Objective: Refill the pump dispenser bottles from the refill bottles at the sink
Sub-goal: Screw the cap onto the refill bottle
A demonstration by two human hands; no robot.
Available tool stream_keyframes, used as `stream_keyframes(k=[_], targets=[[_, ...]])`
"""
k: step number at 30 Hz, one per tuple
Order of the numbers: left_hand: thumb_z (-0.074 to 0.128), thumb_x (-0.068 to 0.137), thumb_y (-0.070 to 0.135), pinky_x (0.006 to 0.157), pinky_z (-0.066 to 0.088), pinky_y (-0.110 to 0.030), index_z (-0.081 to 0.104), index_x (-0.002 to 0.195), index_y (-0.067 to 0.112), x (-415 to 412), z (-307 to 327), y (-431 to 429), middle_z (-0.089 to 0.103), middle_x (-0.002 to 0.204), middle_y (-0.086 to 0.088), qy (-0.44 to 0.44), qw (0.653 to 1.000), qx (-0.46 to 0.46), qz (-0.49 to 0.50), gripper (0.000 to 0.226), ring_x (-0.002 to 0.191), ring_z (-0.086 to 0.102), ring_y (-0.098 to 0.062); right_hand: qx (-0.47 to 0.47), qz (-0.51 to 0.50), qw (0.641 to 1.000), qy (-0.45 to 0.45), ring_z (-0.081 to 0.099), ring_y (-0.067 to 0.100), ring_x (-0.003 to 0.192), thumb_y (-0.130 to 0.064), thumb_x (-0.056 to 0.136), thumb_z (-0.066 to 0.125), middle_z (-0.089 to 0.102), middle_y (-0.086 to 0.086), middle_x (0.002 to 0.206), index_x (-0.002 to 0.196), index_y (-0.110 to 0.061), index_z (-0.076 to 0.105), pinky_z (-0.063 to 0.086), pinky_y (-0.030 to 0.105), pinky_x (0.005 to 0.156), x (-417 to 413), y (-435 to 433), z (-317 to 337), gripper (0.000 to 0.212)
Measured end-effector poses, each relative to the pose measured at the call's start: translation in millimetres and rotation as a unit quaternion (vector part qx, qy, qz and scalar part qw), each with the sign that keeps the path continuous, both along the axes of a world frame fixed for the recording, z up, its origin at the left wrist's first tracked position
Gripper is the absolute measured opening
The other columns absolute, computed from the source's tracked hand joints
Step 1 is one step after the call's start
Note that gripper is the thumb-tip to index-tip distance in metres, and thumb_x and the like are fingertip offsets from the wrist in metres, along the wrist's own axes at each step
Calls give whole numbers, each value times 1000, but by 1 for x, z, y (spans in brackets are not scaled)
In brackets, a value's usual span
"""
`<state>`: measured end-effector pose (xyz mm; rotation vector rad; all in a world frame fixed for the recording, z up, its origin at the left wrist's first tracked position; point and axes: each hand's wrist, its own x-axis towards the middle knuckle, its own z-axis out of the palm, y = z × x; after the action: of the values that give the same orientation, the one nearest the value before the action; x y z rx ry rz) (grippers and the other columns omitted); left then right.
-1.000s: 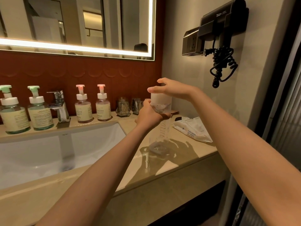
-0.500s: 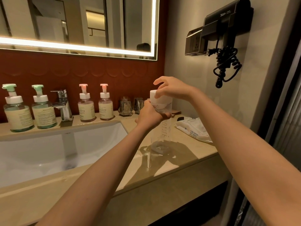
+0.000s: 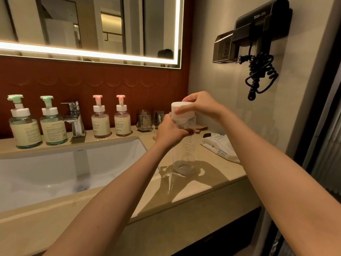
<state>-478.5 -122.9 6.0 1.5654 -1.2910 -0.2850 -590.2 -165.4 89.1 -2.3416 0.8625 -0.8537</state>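
Four pump dispensers (image 3: 100,124) line the bench's (image 3: 212,180) back edge. Left hand (image 3: 170,132): fingers wrap the refill bottle (image 3: 185,150), upright beside the sink (image 3: 55,163). Right hand (image 3: 199,106): fingers clasp its cap (image 3: 181,112). I judge it light, stiff, slick; grip high.

My left hand (image 3: 169,132) covers the neck of the clear bottle (image 3: 184,148), so I cannot tell whether the white cap (image 3: 181,111) gripped by my right hand (image 3: 200,106) sits threaded or loose. The upright lettering below my left hand is only partly legible. Just beyond that hand a glass tumbler (image 3: 159,115) is half hidden. A brownish thing (image 3: 200,128) behind the bottle is unidentifiable. My right forearm cuts off the wipes pack (image 3: 219,146). On the pump bottles (image 3: 100,122), well left of my hands, the label print is too small to read.
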Motion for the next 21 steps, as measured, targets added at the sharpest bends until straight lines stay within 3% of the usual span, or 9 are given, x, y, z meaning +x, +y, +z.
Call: stream_keyframes(k=[4,10,13,16,19,21], targets=[[79,67,40,96,41,-50,41,119,21,-5,-2,-7,56,111,2,8,999,-11,37,68,107,53,-22,-59,-124,990,-14,54,13,86,-49,69,75,59,1,92,95,-11,62,47,21,65,15,-3,-9,47],[77,70,39,99,35,-50,39,125,19,-14,-2,-10,55,117,1,-10,998,-12,59,70,110,51,-22,-74,-214,974,-16,55,15,87,-56,70,72,59,2,95,102,-10,59,43,19,57,16,-3,-17,57],[77,67,42,100,34,-53,38,125,19,-14,-3,-12,56,115,1,-29,998,-19,53,74,110,52,-22,-22,-167,985,-35,53,16,95,-53,70,73,56,3,105,112,-12,53,53,26,71,9,-7,-18,63],[76,46,60,102,34,-55,25,132,19,-11,0,-8,49,122,-1,-38,999,0,-3,109,116,49,-22,127,-69,988,-59,51,21,106,-53,72,71,50,5,119,128,-13,42,52,30,76,0,-6,-21,74],[77,33,66,107,32,-53,0,142,24,-6,-2,0,28,141,-6,-38,998,48,-26,140,130,32,-27,220,0,973,-70,53,25,109,-44,83,62,53,7,124,130,-15,44,48,36,86,-13,-4,-29,59],[85,48,51,112,28,-47,-4,143,19,-2,-6,6,18,145,-7,-32,993,100,-51,134,133,24,-26,267,24,959,-95,54,19,92,-34,89,53,55,7,117,117,-16,52,44,29,70,-20,0,-36,34]])
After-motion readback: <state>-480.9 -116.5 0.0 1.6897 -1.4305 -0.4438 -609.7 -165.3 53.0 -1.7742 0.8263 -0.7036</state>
